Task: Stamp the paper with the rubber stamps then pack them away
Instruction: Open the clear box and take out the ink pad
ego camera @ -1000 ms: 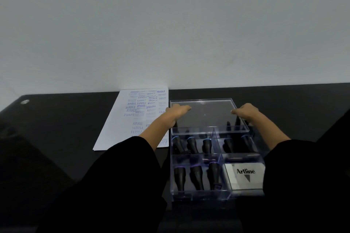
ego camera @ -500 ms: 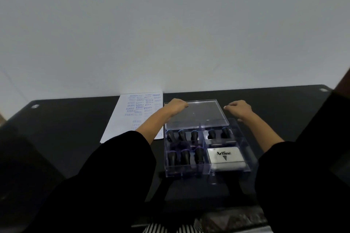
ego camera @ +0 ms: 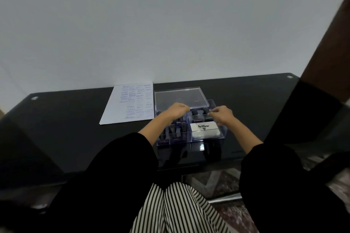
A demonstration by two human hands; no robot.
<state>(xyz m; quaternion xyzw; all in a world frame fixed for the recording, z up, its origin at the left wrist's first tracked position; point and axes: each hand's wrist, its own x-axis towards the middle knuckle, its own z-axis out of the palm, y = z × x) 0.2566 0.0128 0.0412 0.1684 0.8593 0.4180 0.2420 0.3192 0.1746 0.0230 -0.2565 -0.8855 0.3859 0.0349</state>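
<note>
Left hand (ego camera: 177, 110): grasping the clear lid (ego camera: 180, 98) at its near edge, mid-frame.
Right hand (ego camera: 221, 114): pinching the same lid.
Stamp box (ego camera: 206, 138): below the lid, on the worktop (ego camera: 75, 119).

We see a black glossy table (ego camera: 66, 128) set against the wall, round metal fittings at its far corners. Directly on it: a clear compartmented box (ego camera: 191, 134), our landmark. Left of the box, just beside it, a white paper sheet (ego camera: 123, 108) lies flat, covered in blue stamp marks, far edge near the wall. Whether sheet and box touch, we can't tell. Box sits near the table's front edge, roughly mid-width.
</note>
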